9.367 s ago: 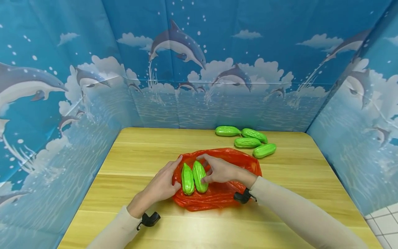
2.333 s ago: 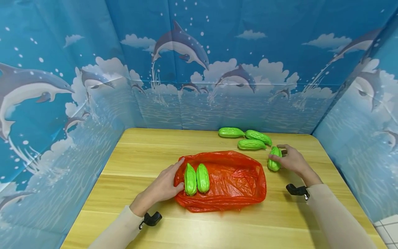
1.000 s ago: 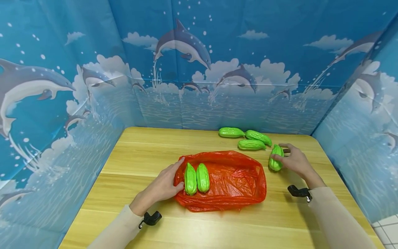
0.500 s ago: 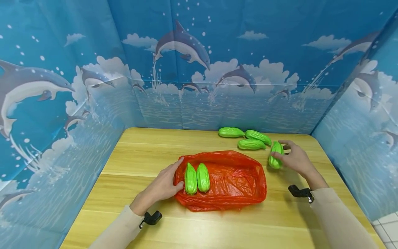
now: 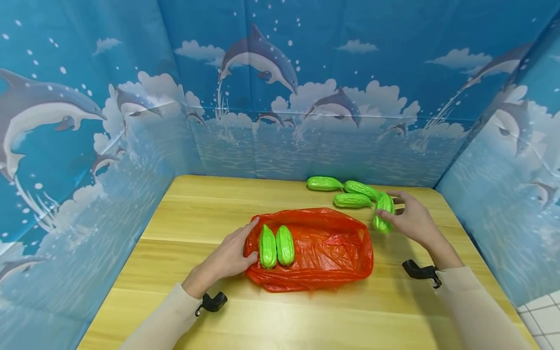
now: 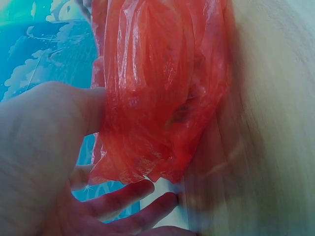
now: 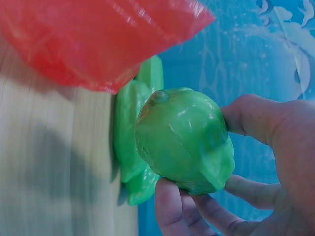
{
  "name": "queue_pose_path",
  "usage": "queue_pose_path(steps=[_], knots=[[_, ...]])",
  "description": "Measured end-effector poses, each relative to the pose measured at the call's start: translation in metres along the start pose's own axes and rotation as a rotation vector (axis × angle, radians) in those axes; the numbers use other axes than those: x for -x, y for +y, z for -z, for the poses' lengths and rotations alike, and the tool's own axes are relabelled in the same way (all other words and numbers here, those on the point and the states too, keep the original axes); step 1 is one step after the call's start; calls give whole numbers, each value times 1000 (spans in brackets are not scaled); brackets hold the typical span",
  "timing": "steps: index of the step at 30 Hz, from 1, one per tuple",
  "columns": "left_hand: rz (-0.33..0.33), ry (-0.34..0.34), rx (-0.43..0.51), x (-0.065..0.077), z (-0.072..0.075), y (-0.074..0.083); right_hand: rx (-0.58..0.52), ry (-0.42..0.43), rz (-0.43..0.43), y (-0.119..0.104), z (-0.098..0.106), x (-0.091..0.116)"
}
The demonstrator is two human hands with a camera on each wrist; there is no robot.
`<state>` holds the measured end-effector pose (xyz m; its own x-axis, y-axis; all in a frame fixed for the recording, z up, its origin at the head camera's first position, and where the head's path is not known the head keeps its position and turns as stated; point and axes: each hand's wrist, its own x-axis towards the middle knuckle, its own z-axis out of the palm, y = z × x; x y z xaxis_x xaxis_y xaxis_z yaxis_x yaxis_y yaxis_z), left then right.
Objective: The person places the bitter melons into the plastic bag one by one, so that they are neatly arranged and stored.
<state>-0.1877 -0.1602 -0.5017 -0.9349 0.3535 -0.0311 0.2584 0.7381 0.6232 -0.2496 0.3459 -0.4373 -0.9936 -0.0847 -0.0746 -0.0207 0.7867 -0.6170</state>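
In the head view, my right hand (image 5: 411,218) grips a green bitter melon (image 5: 383,212) between thumb and fingers, right of the bag. In the right wrist view this bitter melon (image 7: 184,137) shows end-on, with fingers wrapped under it. My left hand (image 5: 227,253) holds the left end of a red plastic bag (image 5: 332,279), thumb over its rim. Seen from the left wrist, the thumb passes behind the red film while the other fingers spread loosely below the bag (image 6: 147,88). Two bitter melons, a left one (image 5: 268,247) and a right one (image 5: 285,245), lie side by side inside.
Three more bitter melons lie at the table's back: a left one (image 5: 324,183), a front one (image 5: 352,200) and a right one (image 5: 360,189), whose end the held one overlaps in view. A dolphin-print curtain (image 5: 280,146) rises behind the wooden table (image 5: 197,209).
Earlier my right hand was setting a bitter melon inside the bag. It then moved right and took the rightmost loose one, lately shifting it slightly back. My left hand stays on the bag.
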Motion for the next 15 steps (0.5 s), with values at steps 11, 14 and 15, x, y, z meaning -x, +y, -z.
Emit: queue_pose_path(steps=[11, 14, 15], knots=[[-8, -3, -19, 2, -1, 2, 24, 23, 75, -20, 2, 10], [-13, -9, -26, 1, 0, 3, 26, 22, 93, -27, 4, 13], [-14, -10, -27, 1, 1, 4, 29, 22, 101, -30, 5, 14]])
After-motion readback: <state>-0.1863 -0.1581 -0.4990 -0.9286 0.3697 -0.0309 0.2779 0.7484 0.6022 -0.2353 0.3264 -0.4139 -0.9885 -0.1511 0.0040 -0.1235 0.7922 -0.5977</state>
